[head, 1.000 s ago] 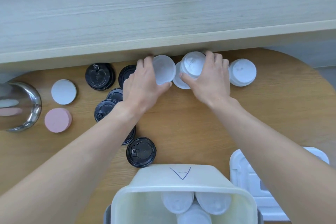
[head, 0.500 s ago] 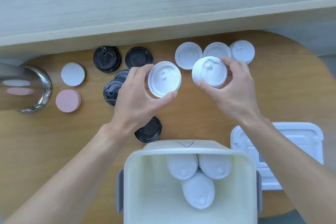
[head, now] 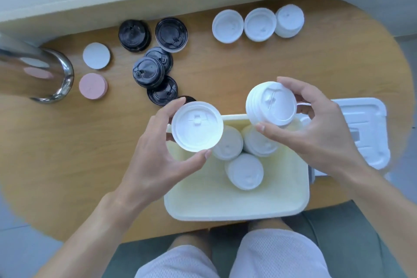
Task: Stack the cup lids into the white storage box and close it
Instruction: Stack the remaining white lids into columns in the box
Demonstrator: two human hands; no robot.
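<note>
Both hands (head: 155, 160) raised — gripping lids (head: 197, 126).

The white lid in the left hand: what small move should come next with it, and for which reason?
Probably bring the single white lid in the left hand onto the small stack of lids gripped by the right hand. Both are held close together above the open storage box, where three stacks already lie, so joining them first gives one stack to put in.

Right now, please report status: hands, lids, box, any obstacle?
Left hand holds single white lid; right hand holds white lid stack. Both above open storage box, three stacks inside. Box cover off, nothing blocking.
</note>
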